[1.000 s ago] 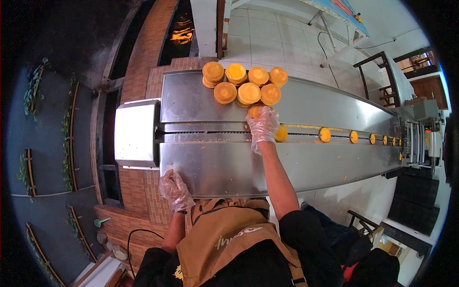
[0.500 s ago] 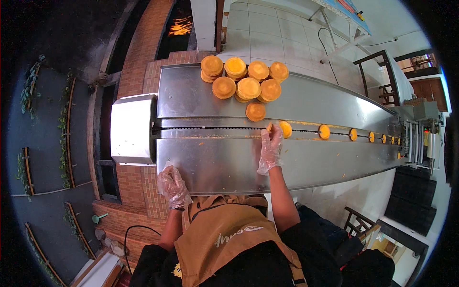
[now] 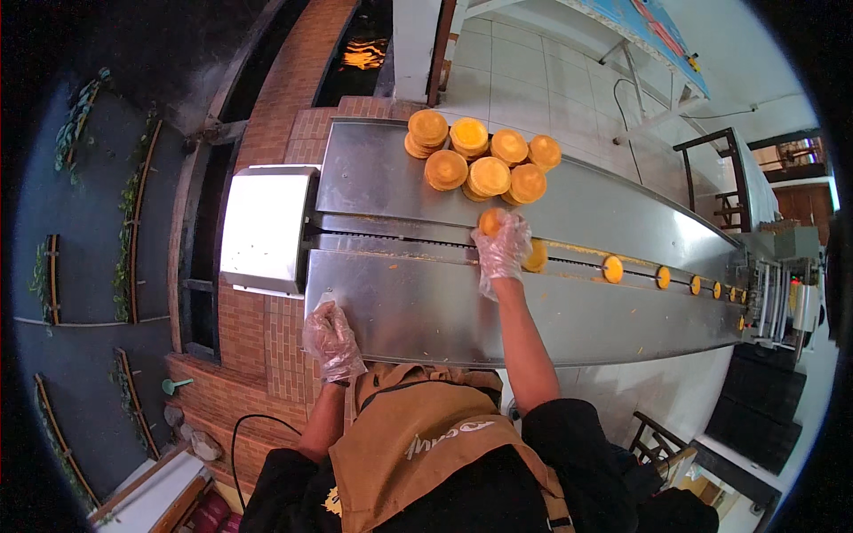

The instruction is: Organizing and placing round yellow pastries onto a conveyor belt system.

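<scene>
My right hand (image 3: 504, 251), in a clear plastic glove, is closed around a round golden pastry (image 3: 490, 220) just beyond the slot of the metal conveyor table (image 3: 400, 306). Its fingers hide part of that pastry and whatever lies under it. Next to this hand, a yellow pastry (image 3: 536, 256) stands in the slot, with several more spaced in a line to the right. Behind it are several stacks of fluted pastries (image 3: 489, 176). My left hand (image 3: 333, 342), also gloved, rests at the table's near edge with curled fingers and nothing visible in them.
A white machine housing (image 3: 268, 226) closes the table's left end. Rollers and machinery (image 3: 782, 293) stand at the far right end. Crumbs dot the metal top. A blue-topped table (image 3: 644, 31) stands at the back right, beyond the tiled floor.
My right hand has moved away from the slot to the spot where the front pastry sat apart from the stacks. My left hand stays at the near edge. The whole view has shifted slightly.
</scene>
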Tool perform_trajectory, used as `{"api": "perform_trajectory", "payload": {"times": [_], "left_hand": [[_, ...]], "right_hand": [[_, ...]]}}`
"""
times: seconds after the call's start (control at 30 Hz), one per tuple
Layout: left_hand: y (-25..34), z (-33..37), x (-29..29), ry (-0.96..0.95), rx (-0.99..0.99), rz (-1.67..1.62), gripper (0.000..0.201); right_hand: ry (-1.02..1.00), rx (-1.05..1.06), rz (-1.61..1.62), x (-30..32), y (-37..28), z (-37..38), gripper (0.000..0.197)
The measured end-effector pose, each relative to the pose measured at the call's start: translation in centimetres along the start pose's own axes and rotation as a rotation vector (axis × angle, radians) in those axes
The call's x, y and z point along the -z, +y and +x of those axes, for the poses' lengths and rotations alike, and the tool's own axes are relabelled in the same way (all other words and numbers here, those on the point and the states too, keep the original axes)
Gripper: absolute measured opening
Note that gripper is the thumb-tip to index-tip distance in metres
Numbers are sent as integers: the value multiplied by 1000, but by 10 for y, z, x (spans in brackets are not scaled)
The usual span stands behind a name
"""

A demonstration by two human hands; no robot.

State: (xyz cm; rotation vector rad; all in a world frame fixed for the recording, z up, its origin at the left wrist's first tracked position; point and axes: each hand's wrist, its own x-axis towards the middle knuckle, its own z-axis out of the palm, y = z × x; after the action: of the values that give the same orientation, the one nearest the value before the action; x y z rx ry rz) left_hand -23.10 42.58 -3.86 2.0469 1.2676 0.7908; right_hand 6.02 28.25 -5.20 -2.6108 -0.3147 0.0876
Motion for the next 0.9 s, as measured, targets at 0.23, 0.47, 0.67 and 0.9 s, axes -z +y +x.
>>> {"api": "perform_trajectory", "payload": {"times": [0.23,0.47,0.67,0.9], "left_hand": [[0,1,3,-51,-58,136,14],[1,1,-1,7,-22,41,14],[-10,-5,-1,-23,-14,112,15],[-10,-4,-3,-37,4,116,15]], "right_hand": [[77,257,260,-11,22,-46,60],[-249,-51,697,4,25,-15,40],[253,319,-94,51,-1,66,45],[52,129,17,41,13,67,47]]}}
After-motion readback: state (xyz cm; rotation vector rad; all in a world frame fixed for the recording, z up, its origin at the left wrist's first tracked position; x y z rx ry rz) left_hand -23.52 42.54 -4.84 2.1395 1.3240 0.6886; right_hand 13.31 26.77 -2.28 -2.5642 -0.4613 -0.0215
